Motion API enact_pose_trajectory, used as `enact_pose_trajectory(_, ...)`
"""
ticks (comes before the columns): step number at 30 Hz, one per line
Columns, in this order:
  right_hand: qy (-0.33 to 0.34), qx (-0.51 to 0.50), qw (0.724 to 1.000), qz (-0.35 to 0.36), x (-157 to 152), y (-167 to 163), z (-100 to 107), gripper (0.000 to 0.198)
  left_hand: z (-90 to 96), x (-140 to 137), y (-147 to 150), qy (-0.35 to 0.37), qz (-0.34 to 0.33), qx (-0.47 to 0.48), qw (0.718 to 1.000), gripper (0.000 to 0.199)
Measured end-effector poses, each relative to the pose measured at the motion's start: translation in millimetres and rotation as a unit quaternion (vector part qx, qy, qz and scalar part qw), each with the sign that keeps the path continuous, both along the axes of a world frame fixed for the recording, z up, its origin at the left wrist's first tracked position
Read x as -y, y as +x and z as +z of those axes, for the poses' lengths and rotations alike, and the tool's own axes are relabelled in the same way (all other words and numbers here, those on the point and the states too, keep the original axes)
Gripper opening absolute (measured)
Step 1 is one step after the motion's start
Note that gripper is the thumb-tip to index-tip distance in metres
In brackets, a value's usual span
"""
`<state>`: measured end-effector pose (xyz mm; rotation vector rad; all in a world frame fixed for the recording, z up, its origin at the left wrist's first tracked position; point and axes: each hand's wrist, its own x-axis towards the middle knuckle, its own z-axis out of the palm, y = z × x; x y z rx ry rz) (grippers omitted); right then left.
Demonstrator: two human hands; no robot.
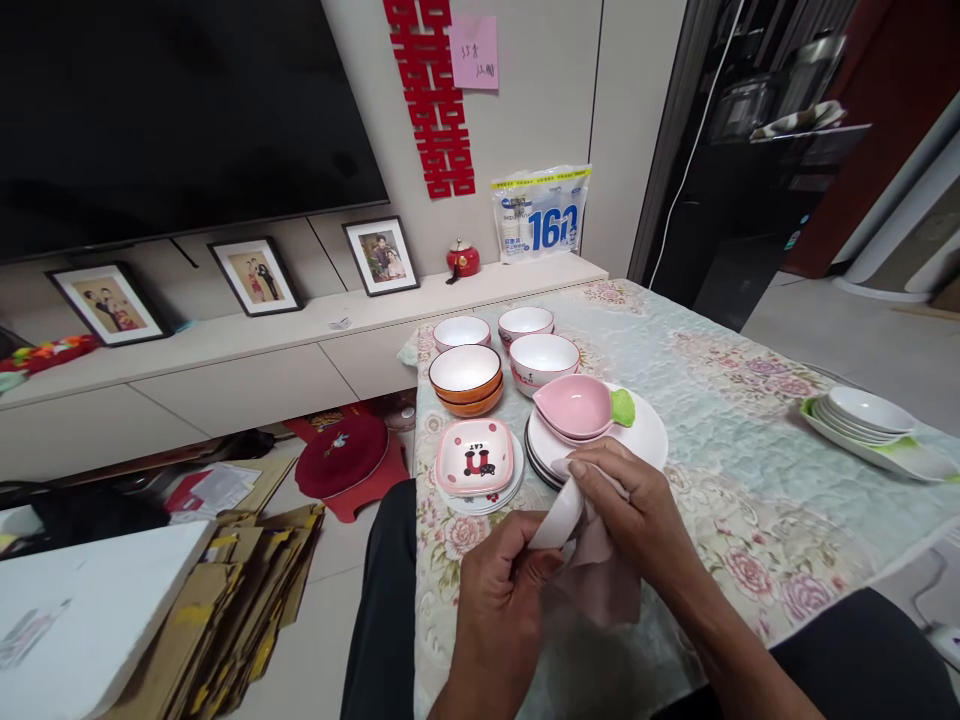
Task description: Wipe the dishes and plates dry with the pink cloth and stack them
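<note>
My left hand (504, 590) grips a small white dish (559, 515) by its edge, tilted so that its side faces me. With my right hand (626, 500) I pinch a pale pink cloth (604, 575) against the dish's upper rim; the cloth hangs below. Just beyond my hands, a pink strawberry-shaped bowl (576, 404) with a green leaf handle sits on a stack of white plates (645, 425). Left of that, a square cat-print dish (474, 455) rests on small round plates (487, 503).
Orange bowls (465, 372) and white bowls (545, 358) stand farther back on the flowered tablecloth (750, 560). Small white dishes (870, 410) are stacked on a leaf-edged plate at right. Left on the floor are a red stool (343, 455) and flattened cardboard (232, 600).
</note>
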<state>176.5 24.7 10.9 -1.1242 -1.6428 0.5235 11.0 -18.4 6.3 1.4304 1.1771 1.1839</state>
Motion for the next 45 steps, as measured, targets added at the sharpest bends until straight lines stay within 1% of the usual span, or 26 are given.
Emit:
enact_pose_trajectory(2,0.013,0.038,0.999,0.011,6.2,-4.2,3.4,0.022,0.1,-1.1,0.1,0.035,-0.013,-0.038,0.999,0.014)
enact_pose_trajectory(4,0.041,0.097,0.994,0.033,15.2,-11.7,8.8,0.025,-1.4,-2.2,0.4,0.055,-0.018,-0.064,0.996,0.017)
enact_pose_trajectory(7,0.098,0.178,0.978,0.053,22.4,-19.5,13.6,0.028,-3.6,-2.7,-0.6,0.067,-0.003,-0.084,0.994,0.016)
enact_pose_trajectory(8,0.111,0.188,0.974,0.054,21.6,-19.6,13.2,0.031,-3.6,-2.6,-1.5,0.067,-0.002,-0.084,0.994,0.016)
enact_pose_trajectory(9,0.110,0.183,0.975,0.058,19.4,-18.3,11.8,0.033,-3.2,-2.3,-2.5,0.062,-0.009,-0.079,0.995,0.015)
enact_pose_trajectory(10,0.093,0.163,0.980,0.062,16.2,-16.0,9.5,0.036,-2.6,-2.0,-3.4,0.052,-0.020,-0.065,0.996,0.015)
enact_pose_trajectory(11,0.061,0.128,0.988,0.065,12.5,-13.3,6.7,0.038,-2.0,-1.6,-4.1,0.037,-0.031,-0.043,0.998,0.015)
enact_pose_trajectory(13,-0.032,0.028,0.996,0.072,5.4,-8.6,0.3,0.043,-1.6,-1.0,-4.1,-0.010,-0.042,0.027,0.999,0.011)
enact_pose_trajectory(14,-0.079,-0.029,0.993,0.079,2.7,-7.2,-2.7,0.045,-2.0,-1.0,-3.4,-0.041,-0.042,0.075,0.995,0.008)
enact_pose_trajectory(16,-0.149,-0.128,0.976,0.093,-0.4,-6.9,-7.3,0.050,-3.8,-1.4,-0.7,-0.100,-0.035,0.192,0.976,0.014)
enact_pose_trajectory(18,-0.179,-0.184,0.962,0.097,-0.9,-8.3,-9.3,0.052,-5.1,-2.4,1.7,-0.145,-0.039,0.291,0.945,0.022)
enact_pose_trajectory(19,-0.184,-0.191,0.960,0.095,-0.7,-8.8,-9.1,0.052,-5.0,-3.1,2.1,-0.158,-0.050,0.318,0.933,0.024)
enact_pose_trajectory(21,-0.179,-0.163,0.966,0.087,0.2,-8.7,-6.9,0.051,-3.2,-5.0,0.2,-0.174,-0.079,0.328,0.925,0.024)
enact_pose_trajectory(23,-0.146,-0.084,0.983,0.073,1.1,-7.5,-3.4,0.050,-0.5,-7.2,-4.4,-0.182,-0.100,0.309,0.928,0.024)
enact_pose_trajectory(25,-0.088,0.014,0.995,0.049,2.2,-7.1,-0.4,0.048,1.2,-8.9,-9.5,-0.181,-0.103,0.279,0.937,0.024)
enact_pose_trajectory(26,-0.053,0.059,0.996,0.033,3.1,-7.9,0.4,0.046,1.4,-9.4,-11.4,-0.178,-0.101,0.258,0.944,0.025)
enact_pose_trajectory(28,0.017,0.131,0.991,-0.004,6.4,-12.1,0.6,0.042,0.7,-9.0,-12.7,-0.162,-0.087,0.187,0.965,0.022)
enact_pose_trajectory(30,0.071,0.184,0.980,-0.036,12.3,-19.6,-0.5,0.038,-0.6,-7.1,-10.8,-0.116,-0.059,0.085,0.988,0.015)
enact_pose_trajectory(32,0.108,0.217,0.969,-0.052,19.9,-28.3,-1.5,0.032,-1.3,-4.2,-7.5,-0.039,-0.031,-0.010,0.999,0.014)
enact_pose_trajectory(34,0.133,0.225,0.964,-0.049,26.6,-35.0,-1.5,0.027,-0.9,-1.6,-5.1,0.033,-0.011,-0.065,0.997,0.020)
enact_pose_trajectory(36,0.149,0.213,0.965,-0.036,29.7,-36.9,-0.1,0.024,0.8,0.0,-5.1,0.066,-0.003,-0.083,0.994,0.024)
enact_pose_trajectory(37,0.149,0.203,0.967,-0.030,29.4,-35.8,0.9,0.025,2.0,0.3,-5.9,0.065,-0.005,-0.080,0.995,0.022)
enact_pose_trajectory(39,0.130,0.177,0.975,-0.018,25.8,-30.5,2.8,0.032,4.4,0.3,-8.2,0.032,-0.024,-0.049,0.998,0.017)
enact_pose_trajectory(42,0.070,0.127,0.989,-0.003,17.2,-20.2,4.4,0.042,5.4,-0.7,-9.8,-0.053,-0.043,0.063,0.996,0.010)
enact_pose_trajectory(43,0.049,0.105,0.993,0.004,14.6,-17.2,4.5,0.043,5.0,-1.2,-9.2,-0.079,-0.044,0.117,0.989,0.012)
enact_pose_trajectory(45,0.011,0.056,0.998,0.024,11.0,-12.5,4.4,0.044,4.3,-2.5,-6.5,-0.127,-0.040,0.232,0.963,0.018)
